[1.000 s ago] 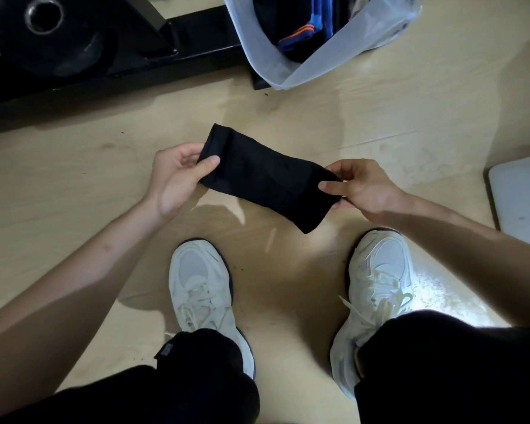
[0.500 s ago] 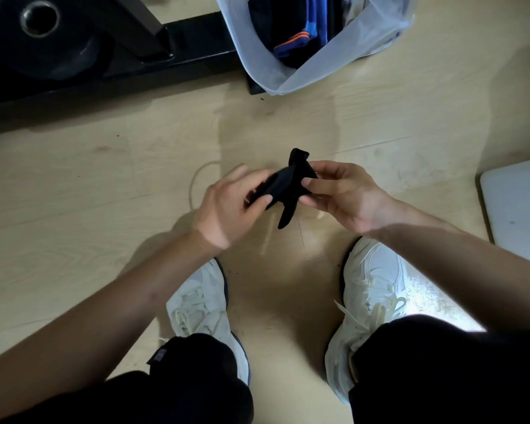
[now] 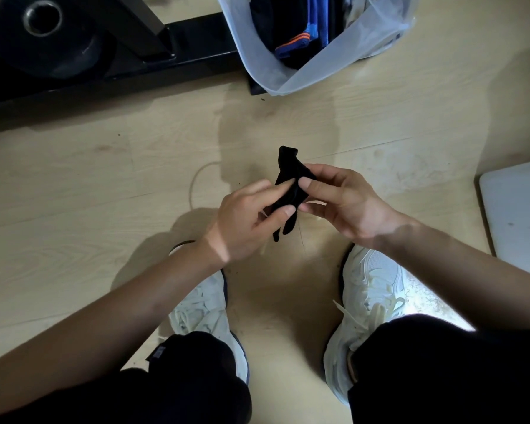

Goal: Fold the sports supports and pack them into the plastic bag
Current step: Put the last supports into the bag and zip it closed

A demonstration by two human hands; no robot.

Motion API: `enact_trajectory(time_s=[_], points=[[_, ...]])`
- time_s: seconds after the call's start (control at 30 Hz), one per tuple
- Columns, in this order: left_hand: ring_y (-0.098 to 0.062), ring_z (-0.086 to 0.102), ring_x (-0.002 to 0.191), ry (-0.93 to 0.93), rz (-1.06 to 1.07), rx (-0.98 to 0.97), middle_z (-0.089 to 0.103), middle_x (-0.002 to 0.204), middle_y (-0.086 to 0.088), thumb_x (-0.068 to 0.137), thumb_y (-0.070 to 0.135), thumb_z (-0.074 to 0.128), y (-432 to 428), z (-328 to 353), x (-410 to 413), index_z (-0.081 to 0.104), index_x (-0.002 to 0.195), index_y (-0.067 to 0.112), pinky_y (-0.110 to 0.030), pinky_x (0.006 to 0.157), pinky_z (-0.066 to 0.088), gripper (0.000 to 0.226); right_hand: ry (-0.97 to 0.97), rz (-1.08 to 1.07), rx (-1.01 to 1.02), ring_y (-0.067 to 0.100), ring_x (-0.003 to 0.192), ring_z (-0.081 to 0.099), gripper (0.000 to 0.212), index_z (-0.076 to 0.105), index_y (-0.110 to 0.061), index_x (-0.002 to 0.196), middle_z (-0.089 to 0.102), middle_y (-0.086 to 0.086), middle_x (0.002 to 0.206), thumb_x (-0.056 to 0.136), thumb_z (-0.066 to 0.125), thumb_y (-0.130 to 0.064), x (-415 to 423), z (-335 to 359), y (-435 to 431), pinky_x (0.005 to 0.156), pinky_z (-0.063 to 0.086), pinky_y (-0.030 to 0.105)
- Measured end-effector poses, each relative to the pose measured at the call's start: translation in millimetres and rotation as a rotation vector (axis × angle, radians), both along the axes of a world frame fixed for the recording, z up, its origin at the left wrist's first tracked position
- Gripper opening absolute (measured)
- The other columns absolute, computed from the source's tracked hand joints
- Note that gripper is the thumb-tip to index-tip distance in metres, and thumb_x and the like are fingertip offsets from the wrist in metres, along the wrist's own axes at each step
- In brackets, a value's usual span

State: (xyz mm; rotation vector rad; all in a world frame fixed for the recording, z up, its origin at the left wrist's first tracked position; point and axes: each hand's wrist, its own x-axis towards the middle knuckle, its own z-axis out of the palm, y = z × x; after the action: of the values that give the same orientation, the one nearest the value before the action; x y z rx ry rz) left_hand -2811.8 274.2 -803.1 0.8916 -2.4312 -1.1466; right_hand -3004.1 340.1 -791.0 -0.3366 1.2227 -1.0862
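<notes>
No brand or writing can be read anywhere; a small grey tag (image 3: 157, 352) on the person's dark trouser leg at lower left is too blurred to make out. The black fabric sports support (image 3: 289, 182) sits in the middle of the frame, bunched narrow and crumpled, one end poking up above the fingers and a thin tail dangling below. The left hand (image 3: 248, 222) pinches it between thumb and fingers, and the right hand (image 3: 341, 201) is closed on it from the other side, thumb pressed to the cloth. Both hold it in the air above the pale wooden floor (image 3: 89, 185). At the top of the frame lies the translucent white plastic bag (image 3: 325, 65), its mouth open, with dark folded items inside, one blue with orange stripes (image 3: 300, 41). Two white laced trainers (image 3: 371, 289) stand below the hands.
</notes>
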Motion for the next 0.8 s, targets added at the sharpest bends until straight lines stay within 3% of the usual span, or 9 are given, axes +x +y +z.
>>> enact_trajectory(time_s=[0.1,0.17,0.33,0.5,0.63,0.73,0.8], points=[[0.002,0.051,0.067,0.059,0.143,-0.058,0.052,0.081,0.015,0.098,0.021,0.064,0.3,0.5,0.1,0.073,0.126,0.016,-0.018,0.062,0.039,0.030,0.145,0.036,-0.101,0.023,0.088,0.064,0.034,0.066,-0.001,0.119,0.064,0.019,0.100,0.086,0.071,-0.005,3.8,-3.3,4.0,0.075,0.057,0.025],[0.005,0.051,0.064,0.082,0.242,-0.087,0.054,0.077,0.015,0.095,0.017,0.069,1.1,0.4,-1.1,0.076,0.120,0.015,-0.014,0.061,0.036,0.026,0.276,0.049,-0.159,0.025,0.085,0.063,0.026,0.067,-0.001,0.115,0.066,0.020,0.096,0.090,0.066,0.003,6.6,-5.9,6.5,0.073,0.057,0.025],[0.001,0.052,0.060,0.123,0.415,-0.169,0.055,0.074,0.013,0.091,0.013,0.075,1.1,5.6,-2.2,0.080,0.107,0.013,-0.010,0.060,0.039,0.017,0.394,0.029,-0.171,0.016,0.073,0.065,0.021,0.070,0.000,0.108,0.069,0.012,0.082,0.091,0.062,0.009,7.2,-7.3,7.4,0.067,0.054,0.023],[-0.006,0.066,0.067,0.144,0.316,-0.037,0.069,0.086,0.007,0.087,0.020,0.071,9.9,9.5,-10.5,0.078,0.113,0.015,-0.025,0.058,0.054,0.026,0.291,0.011,-0.175,0.029,0.089,0.066,0.028,0.069,-0.001,0.112,0.066,0.021,0.091,0.085,0.072,-0.007,14.2,-4.3,4.9,0.084,0.059,0.043],[-0.001,0.065,0.074,0.170,0.193,0.050,0.070,0.096,0.008,0.086,0.019,0.060,13.6,8.3,-10.7,0.075,0.118,0.011,-0.020,0.059,0.055,0.037,0.448,0.044,-0.203,0.022,0.086,0.067,0.026,0.073,-0.009,0.101,0.073,0.017,0.095,0.078,0.082,-0.013,8.8,-4.5,5.4,0.083,0.057,0.040],[-0.006,0.066,0.074,0.180,0.247,-0.058,0.071,0.093,0.003,0.085,0.010,0.068,6.5,6.3,-5.4,0.078,0.109,0.010,-0.029,0.059,0.057,0.026,0.556,0.102,-0.217,0.018,0.083,0.066,0.019,0.072,-0.010,0.099,0.073,0.012,0.090,0.082,0.078,-0.003,-0.3,-8.0,7.7,0.081,0.054,0.037],[-0.012,0.064,0.087,0.128,0.277,-0.161,0.067,0.101,-0.001,0.080,0.017,0.075,-6.9,5.7,-0.7,0.076,0.112,0.013,-0.032,0.070,0.057,0.032,0.598,0.188,-0.208,0.017,0.081,0.066,0.017,0.072,-0.011,0.098,0.073,0.012,0.088,0.084,0.076,-0.002,-7.5,-8.3,8.2,0.079,0.055,0.040]])
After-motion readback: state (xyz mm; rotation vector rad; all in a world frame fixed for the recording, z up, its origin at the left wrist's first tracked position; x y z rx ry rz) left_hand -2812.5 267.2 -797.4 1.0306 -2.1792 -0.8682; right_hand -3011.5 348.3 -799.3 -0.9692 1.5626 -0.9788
